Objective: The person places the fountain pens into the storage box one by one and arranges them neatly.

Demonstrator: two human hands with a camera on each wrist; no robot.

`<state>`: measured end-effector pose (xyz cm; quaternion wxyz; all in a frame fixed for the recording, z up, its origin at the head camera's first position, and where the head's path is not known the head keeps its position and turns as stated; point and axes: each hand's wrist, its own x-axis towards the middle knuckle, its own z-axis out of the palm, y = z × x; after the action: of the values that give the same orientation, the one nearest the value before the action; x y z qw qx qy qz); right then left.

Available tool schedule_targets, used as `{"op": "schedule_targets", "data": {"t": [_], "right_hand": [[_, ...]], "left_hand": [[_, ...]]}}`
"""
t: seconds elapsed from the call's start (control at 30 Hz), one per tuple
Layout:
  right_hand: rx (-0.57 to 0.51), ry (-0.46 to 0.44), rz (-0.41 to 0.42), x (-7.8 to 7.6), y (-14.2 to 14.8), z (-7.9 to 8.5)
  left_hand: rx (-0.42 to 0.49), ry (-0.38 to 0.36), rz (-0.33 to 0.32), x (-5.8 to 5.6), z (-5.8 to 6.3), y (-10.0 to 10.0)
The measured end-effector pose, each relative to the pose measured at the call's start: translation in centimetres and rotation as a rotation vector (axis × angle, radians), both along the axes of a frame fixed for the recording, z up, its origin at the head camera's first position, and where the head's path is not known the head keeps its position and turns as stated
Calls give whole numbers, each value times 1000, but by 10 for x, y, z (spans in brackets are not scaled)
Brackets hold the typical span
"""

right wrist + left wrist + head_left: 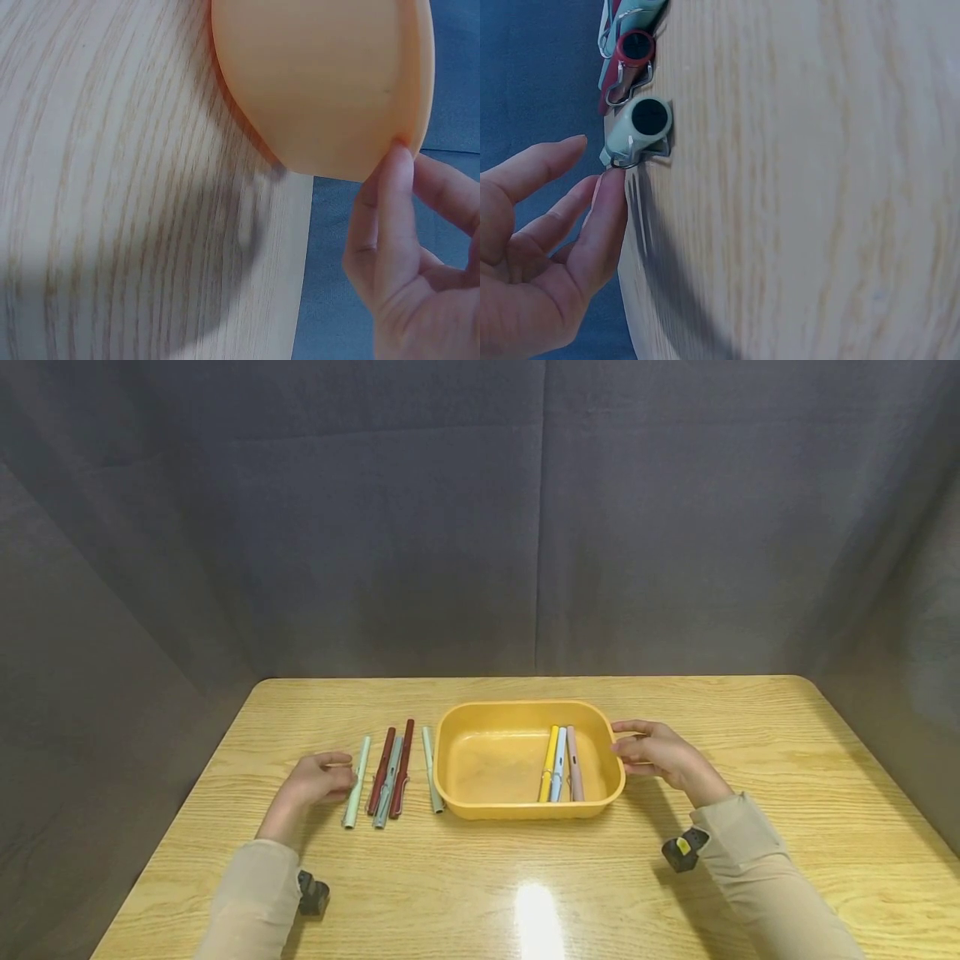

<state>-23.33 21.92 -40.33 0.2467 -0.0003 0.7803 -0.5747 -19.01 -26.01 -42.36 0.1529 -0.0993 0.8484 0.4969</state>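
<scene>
My left hand [321, 778] is beside a light green pen [357, 783], its fingers loosely bent. The left wrist view shows a fingertip at the metal clip of this green pen [639, 127]; whether it touches is hard to tell. Right of it lie two dark red pens [382, 772] with a grey-green pen [388, 783] between them. Another pale green pen [432, 770] lies against the yellow tray [480, 812]. My right hand [663, 753] pinches the tray's right rim [424, 82] between fingers and thumb. Inside the tray are a yellow pen [549, 764], a light blue pen [558, 766] and a pinkish pen [575, 764].
Everything stands on a wood-grain table [420, 885] with rounded back corners. Dark grey cloth [390, 543] hangs behind it and at both sides. A small black device [312, 894] sits at the left wrist, another black device [684, 850] at the right.
</scene>
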Motion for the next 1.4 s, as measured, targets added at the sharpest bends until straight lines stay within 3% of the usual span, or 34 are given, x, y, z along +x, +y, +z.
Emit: {"op": "schedule_targets", "data": {"t": [0.53,1.2,1.4], "right_hand": [[13,4,-9,1,-1,1],[6,-9,-16,2,-2,3],[6,-10,-16,2,-2,3]], "left_hand": [[-5,-27,-26,3,-3,2],[-53,-28,-22,-1,-4,15],[-19,-33,-35,-1,-2,15]]}}
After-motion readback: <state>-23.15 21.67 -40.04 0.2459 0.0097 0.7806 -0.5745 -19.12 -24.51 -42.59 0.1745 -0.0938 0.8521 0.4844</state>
